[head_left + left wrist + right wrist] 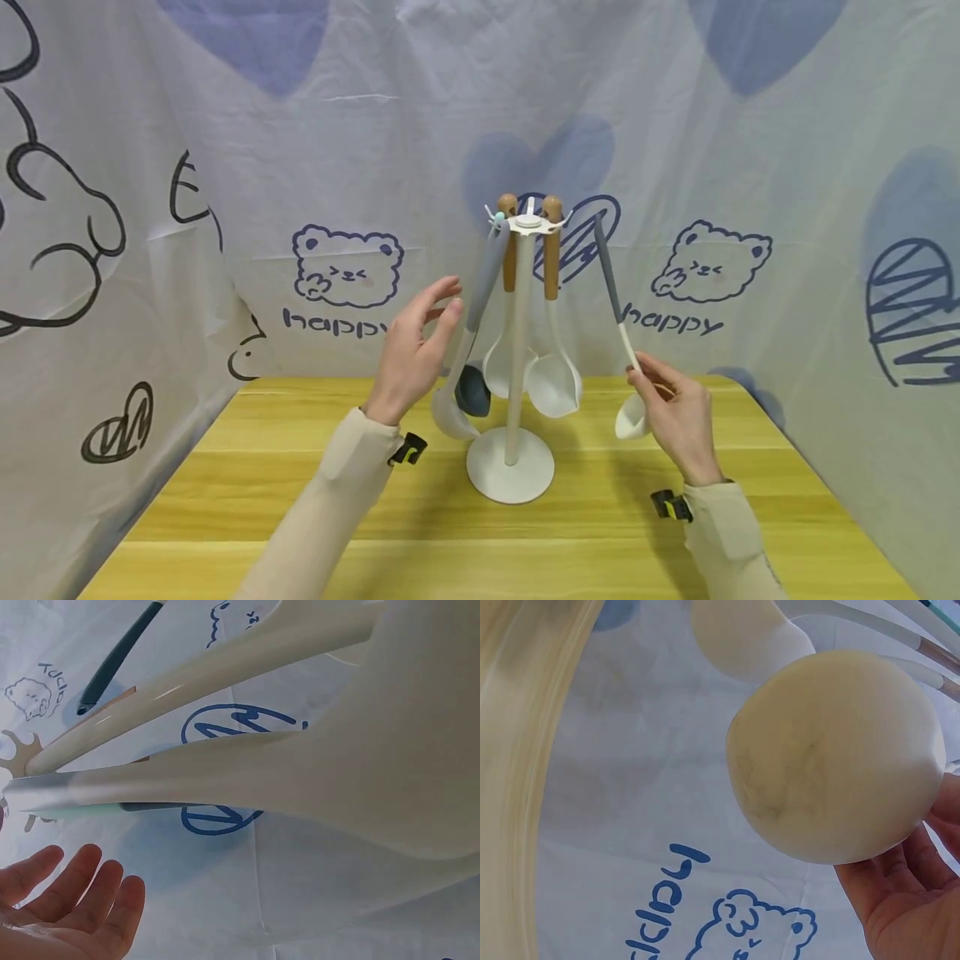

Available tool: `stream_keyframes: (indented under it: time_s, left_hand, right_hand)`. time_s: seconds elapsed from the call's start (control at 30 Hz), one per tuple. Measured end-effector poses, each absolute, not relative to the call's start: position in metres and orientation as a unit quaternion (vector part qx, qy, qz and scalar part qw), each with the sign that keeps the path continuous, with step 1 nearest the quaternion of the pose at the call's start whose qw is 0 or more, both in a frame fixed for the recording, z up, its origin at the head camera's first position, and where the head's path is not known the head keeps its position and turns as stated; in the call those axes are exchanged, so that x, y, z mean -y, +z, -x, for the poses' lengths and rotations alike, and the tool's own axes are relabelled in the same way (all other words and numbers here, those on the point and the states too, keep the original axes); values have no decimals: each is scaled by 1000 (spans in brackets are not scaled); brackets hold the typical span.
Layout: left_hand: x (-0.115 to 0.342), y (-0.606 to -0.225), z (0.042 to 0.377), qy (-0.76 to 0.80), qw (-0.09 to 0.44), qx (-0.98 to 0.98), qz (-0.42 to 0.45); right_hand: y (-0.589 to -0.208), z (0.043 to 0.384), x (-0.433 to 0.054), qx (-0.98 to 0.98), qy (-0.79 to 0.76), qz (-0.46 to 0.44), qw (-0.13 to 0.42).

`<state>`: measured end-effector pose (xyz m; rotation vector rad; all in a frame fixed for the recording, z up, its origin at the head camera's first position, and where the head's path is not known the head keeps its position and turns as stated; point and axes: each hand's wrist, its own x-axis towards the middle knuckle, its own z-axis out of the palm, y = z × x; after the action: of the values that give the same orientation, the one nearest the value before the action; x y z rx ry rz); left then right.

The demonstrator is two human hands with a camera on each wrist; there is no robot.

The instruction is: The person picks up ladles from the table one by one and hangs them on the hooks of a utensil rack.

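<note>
My right hand [675, 412] pinches the white neck of a ladle [610, 279] with a dark grey handle. Its handle points up and its white bowl [840, 757] hangs low, clear of the rack. To the left, my left hand [415, 346] is raised with fingers apart and holds nothing. Beside its fingertips, a ladle with a grey-blue handle [487, 275] hangs from the white utensil rack [510, 483]. A dark blue bowl [472, 392] shows partly behind that ladle. Two white utensils with wooden handles [552, 258] hang at the rack's back.
The rack's round base stands on a wood-grain table [600, 533]. Prongs [558, 223] spread from its top. Behind the table hangs a pale cloth [420, 125] printed with hearts and bears. Black bands [408, 450] sit on both wrists.
</note>
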<state>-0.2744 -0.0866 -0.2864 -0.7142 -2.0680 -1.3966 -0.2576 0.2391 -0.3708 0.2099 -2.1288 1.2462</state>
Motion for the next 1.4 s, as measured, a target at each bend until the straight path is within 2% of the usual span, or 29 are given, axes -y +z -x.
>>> stream_keyframes:
  time_s: [0.23, 0.73, 1.07, 1.4]
  left_hand:
    - [80, -268, 281, -514, 266, 772, 261]
    - [56, -223, 284, -508, 328, 749, 272]
    - [47, -209, 286, -492, 338, 750, 285]
    - [41, -207, 287, -494, 323, 756, 285]
  right_hand:
    - [-369, 254, -235, 809, 480, -81, 328]
    - [-358, 244, -226, 785, 494, -93, 362]
    - [-353, 242, -220, 763, 493, -140, 394]
    - [-346, 242, -227, 777, 432, -153, 432]
